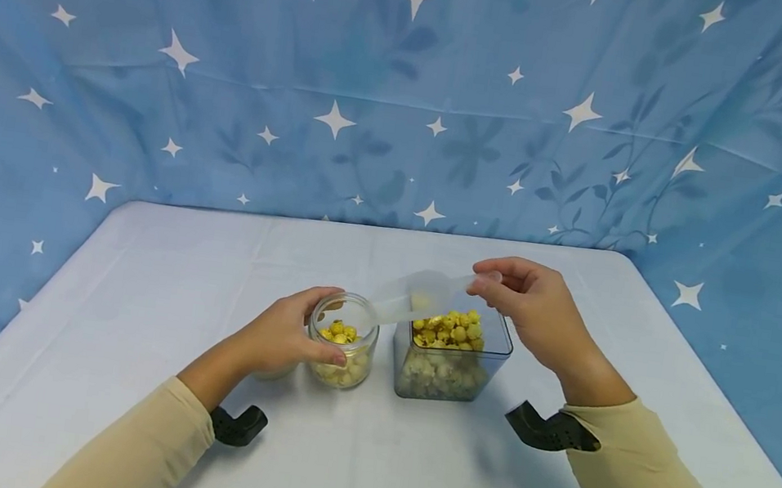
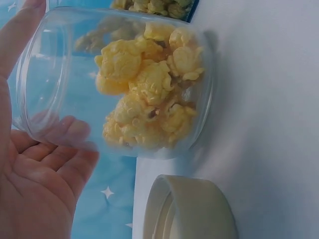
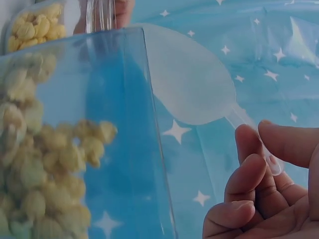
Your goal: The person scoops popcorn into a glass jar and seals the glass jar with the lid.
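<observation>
My left hand (image 1: 278, 335) grips a clear glass or plastic jar (image 1: 365, 352) by its sides, thumb at the front and fingers around the back. Yellow popcorn (image 2: 144, 84) fills the lower part of the jar, which stands upright on the table. Between thumb and fingers, my right hand (image 1: 541, 313) pinches the handle of a translucent white scoop (image 1: 422, 291). The scoop's bowl is tilted toward the jar, its lip at the jar's mouth. Below the scoop is a clear bluish square container (image 1: 499, 347) holding more popcorn (image 1: 450, 330). Whether the scoop contains popcorn is hard to tell.
A cream-coloured round lid (image 2: 204, 209) lies on the table just left of the jar, mostly hidden by my left hand in the head view. The white-covered table (image 1: 195, 268) ends at a blue star-patterned cloth (image 1: 387, 161) behind.
</observation>
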`<action>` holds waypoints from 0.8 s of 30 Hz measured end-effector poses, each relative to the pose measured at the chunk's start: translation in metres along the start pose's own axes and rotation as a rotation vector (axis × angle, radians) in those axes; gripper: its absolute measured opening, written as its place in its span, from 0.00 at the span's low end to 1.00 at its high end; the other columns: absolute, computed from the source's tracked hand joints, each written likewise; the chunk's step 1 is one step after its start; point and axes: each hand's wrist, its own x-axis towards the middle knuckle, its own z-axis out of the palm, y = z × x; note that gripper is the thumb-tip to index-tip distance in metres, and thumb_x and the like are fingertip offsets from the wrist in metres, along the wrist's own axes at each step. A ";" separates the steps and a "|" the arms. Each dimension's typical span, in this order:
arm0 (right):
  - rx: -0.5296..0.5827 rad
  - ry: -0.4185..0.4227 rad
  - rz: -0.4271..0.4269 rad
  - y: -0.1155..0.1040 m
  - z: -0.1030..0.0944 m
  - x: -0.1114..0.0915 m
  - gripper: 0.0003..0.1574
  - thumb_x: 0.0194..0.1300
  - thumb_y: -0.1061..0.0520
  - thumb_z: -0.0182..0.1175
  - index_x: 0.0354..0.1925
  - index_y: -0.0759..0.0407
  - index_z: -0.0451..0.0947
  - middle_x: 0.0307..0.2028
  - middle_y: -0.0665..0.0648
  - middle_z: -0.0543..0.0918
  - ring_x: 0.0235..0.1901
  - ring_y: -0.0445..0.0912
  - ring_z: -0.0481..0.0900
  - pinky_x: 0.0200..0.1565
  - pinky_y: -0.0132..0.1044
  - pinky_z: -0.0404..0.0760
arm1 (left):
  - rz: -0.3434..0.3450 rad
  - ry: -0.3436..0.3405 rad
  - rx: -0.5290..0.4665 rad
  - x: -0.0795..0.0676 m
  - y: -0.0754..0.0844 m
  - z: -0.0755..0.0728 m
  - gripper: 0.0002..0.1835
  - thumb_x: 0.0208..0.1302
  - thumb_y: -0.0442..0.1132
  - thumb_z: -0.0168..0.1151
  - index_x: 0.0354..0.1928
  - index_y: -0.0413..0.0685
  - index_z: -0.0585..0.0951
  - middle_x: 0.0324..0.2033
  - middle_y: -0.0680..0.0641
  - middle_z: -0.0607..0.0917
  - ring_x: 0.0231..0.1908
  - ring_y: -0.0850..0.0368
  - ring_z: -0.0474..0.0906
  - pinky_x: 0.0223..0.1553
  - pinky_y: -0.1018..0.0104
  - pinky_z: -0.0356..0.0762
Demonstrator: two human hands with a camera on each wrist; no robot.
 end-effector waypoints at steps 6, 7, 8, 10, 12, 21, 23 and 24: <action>0.007 0.052 -0.027 0.007 -0.019 -0.012 0.20 0.75 0.58 0.57 0.55 0.73 0.75 0.36 0.47 0.84 0.38 0.46 0.74 0.39 0.33 0.74 | 0.017 0.000 0.026 0.001 0.001 0.000 0.53 0.47 0.50 0.81 0.74 0.45 0.65 0.59 0.41 0.79 0.58 0.42 0.75 0.58 0.43 0.71; 0.005 0.066 -0.030 0.008 -0.023 -0.014 0.19 0.75 0.58 0.56 0.55 0.72 0.75 0.35 0.47 0.83 0.37 0.46 0.73 0.38 0.33 0.73 | 0.023 -0.002 0.029 0.001 0.001 -0.001 0.53 0.47 0.51 0.81 0.74 0.45 0.64 0.60 0.41 0.78 0.59 0.42 0.74 0.59 0.42 0.70; 0.006 0.080 -0.034 0.010 -0.026 -0.016 0.18 0.75 0.58 0.56 0.55 0.71 0.76 0.35 0.47 0.82 0.36 0.46 0.72 0.38 0.33 0.72 | 0.031 -0.003 0.033 0.001 0.003 -0.002 0.53 0.47 0.51 0.81 0.74 0.44 0.64 0.62 0.42 0.76 0.60 0.42 0.73 0.60 0.42 0.69; -0.002 0.112 -0.037 0.012 -0.034 -0.020 0.15 0.76 0.58 0.56 0.53 0.67 0.77 0.33 0.48 0.80 0.34 0.46 0.70 0.36 0.33 0.71 | 0.053 -0.005 0.045 0.002 0.006 -0.004 0.52 0.49 0.52 0.79 0.74 0.45 0.64 0.65 0.43 0.74 0.63 0.42 0.71 0.63 0.42 0.67; -0.020 0.139 -0.034 0.013 -0.041 -0.022 0.13 0.76 0.57 0.56 0.51 0.63 0.78 0.33 0.48 0.80 0.34 0.46 0.70 0.35 0.33 0.71 | 0.078 -0.008 0.058 0.003 0.011 -0.007 0.50 0.53 0.54 0.77 0.74 0.44 0.64 0.68 0.44 0.71 0.66 0.43 0.68 0.65 0.44 0.65; -0.159 0.162 0.013 0.009 -0.060 -0.022 0.18 0.75 0.53 0.58 0.51 0.67 0.78 0.37 0.43 0.86 0.43 0.43 0.78 0.45 0.22 0.77 | 0.138 -0.044 0.128 0.023 0.044 -0.012 0.46 0.61 0.56 0.70 0.75 0.46 0.62 0.71 0.46 0.67 0.69 0.46 0.64 0.68 0.52 0.63; -0.192 0.165 0.022 0.008 -0.062 -0.023 0.18 0.74 0.53 0.59 0.51 0.67 0.79 0.37 0.43 0.86 0.42 0.41 0.79 0.43 0.22 0.77 | 0.135 -0.054 0.139 0.028 0.052 -0.010 0.46 0.61 0.56 0.71 0.76 0.47 0.62 0.71 0.48 0.67 0.69 0.47 0.64 0.68 0.52 0.63; -0.213 0.166 0.024 0.007 -0.062 -0.023 0.18 0.73 0.53 0.60 0.51 0.67 0.80 0.36 0.43 0.86 0.41 0.41 0.79 0.42 0.23 0.77 | 0.136 -0.060 0.145 0.031 0.055 -0.007 0.46 0.61 0.57 0.71 0.76 0.48 0.62 0.71 0.48 0.67 0.69 0.47 0.64 0.68 0.52 0.63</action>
